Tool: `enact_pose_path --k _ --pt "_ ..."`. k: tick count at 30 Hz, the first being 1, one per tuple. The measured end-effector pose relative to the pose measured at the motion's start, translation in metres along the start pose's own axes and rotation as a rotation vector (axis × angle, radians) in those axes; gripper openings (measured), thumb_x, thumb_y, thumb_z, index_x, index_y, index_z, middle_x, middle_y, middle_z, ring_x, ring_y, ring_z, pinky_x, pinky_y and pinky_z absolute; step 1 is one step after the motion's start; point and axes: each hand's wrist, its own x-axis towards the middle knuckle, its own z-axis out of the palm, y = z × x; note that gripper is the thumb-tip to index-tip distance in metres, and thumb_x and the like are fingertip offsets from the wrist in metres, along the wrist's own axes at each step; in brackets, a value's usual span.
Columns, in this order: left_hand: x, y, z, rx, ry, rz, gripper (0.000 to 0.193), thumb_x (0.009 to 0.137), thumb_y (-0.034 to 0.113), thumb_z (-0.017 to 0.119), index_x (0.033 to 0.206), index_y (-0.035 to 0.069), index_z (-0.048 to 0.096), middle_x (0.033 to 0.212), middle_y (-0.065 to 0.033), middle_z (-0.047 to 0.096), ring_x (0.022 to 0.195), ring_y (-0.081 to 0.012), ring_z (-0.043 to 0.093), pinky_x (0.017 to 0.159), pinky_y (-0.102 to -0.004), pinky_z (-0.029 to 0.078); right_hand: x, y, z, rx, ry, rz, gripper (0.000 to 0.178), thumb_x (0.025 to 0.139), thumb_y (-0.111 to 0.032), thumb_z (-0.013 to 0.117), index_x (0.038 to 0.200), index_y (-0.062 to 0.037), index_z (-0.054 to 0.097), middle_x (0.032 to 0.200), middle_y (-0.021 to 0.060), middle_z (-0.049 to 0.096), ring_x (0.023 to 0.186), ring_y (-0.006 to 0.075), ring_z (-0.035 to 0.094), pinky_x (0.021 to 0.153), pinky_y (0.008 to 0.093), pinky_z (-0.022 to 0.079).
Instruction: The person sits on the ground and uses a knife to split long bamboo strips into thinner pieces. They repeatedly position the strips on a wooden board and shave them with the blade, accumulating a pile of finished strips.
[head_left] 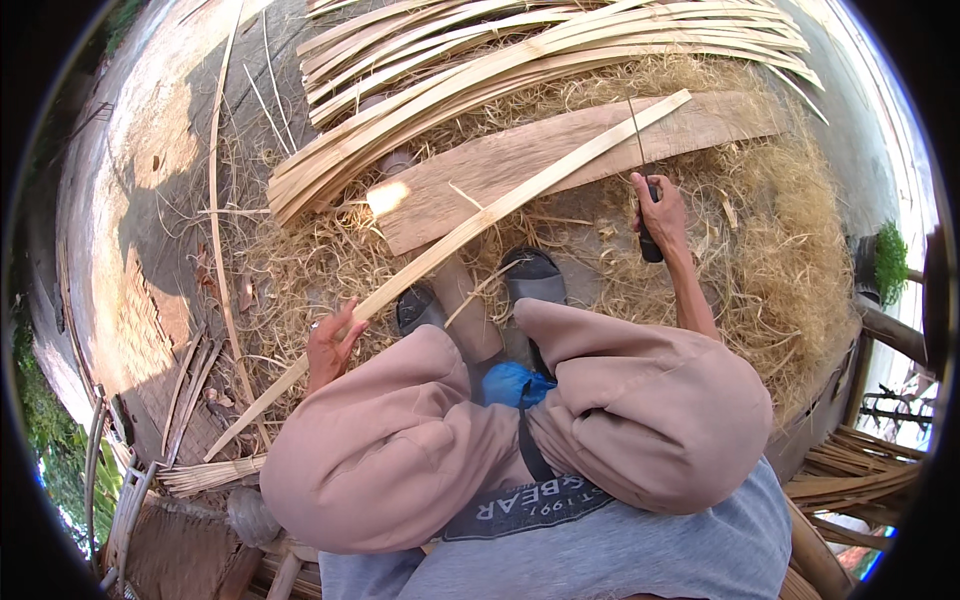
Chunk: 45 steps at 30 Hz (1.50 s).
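Observation:
My left hand (335, 338) is closed around the lower part of a long, pale bamboo strip (540, 187). The strip slants up to the right, and its far end lies over a wide wooden plank (450, 195). In my right hand (663, 215) is a knife (650, 246), gripped by its black handle. Its thin blade points away from me and meets or crosses the strip near the far end; contact is hard to tell. Under the near side of the plank, a wooden piece (462, 310) runs back between my feet.
Beyond the plank lies a large pile of split bamboo strips (400, 130). Curly shavings (780, 220) cover the ground around my dark sandals (535, 275). A blue bundle (512, 384) sits between my legs. More strips (860, 470) lie at the lower right, by a green plant (890, 262).

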Motion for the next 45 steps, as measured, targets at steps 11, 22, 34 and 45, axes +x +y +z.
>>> enact_pose_path --k 11,22,34,45 --pt "0.066 0.082 0.023 0.028 -0.095 0.155 0.049 0.089 0.038 0.079 0.131 0.015 0.071 0.107 -0.0175 0.077 0.093 -0.0298 0.073 0.083 -0.0384 0.054 -0.076 0.014 0.061 0.428 -0.43 0.366 0.051 0.104 -0.053 0.054 0.088 -0.0051 0.058 0.066 0.003 0.058 0.049 0.0124 0.056 0.045 0.0294 0.05" --pt "0.063 0.078 0.024 0.1 -0.114 0.083 0.048 0.089 0.041 0.079 0.128 0.014 0.073 0.11 -0.0182 0.076 0.096 -0.0309 0.073 0.083 -0.0398 0.055 -0.072 0.002 0.051 0.248 -0.46 0.253 0.052 0.106 -0.051 0.052 0.086 -0.004 0.057 0.063 0.002 0.057 0.047 0.0112 0.055 0.044 0.0284 0.047" --pt "0.062 0.073 0.03 0.097 -0.053 0.109 0.046 0.088 0.036 0.081 0.126 0.011 0.074 0.105 -0.019 0.076 0.092 -0.0286 0.073 0.081 -0.0398 0.054 -0.086 -0.002 0.054 0.17 -0.628 0.2 0.052 0.107 -0.052 0.05 0.089 -0.0033 0.057 0.065 0.0025 0.057 0.049 0.0115 0.055 0.046 0.0292 0.048" --pt "0.063 0.083 0.032 0.093 -0.109 0.03 0.043 0.088 0.031 0.082 0.124 0.007 0.074 0.11 -0.0184 0.077 0.093 -0.0272 0.075 0.082 -0.0354 0.056 -0.102 -0.013 0.058 0.004 -0.723 0.017 0.046 0.108 -0.044 0.051 0.098 -0.0007 0.062 0.067 0.0074 0.06 0.059 0.0175 0.062 0.059 0.036 0.051"
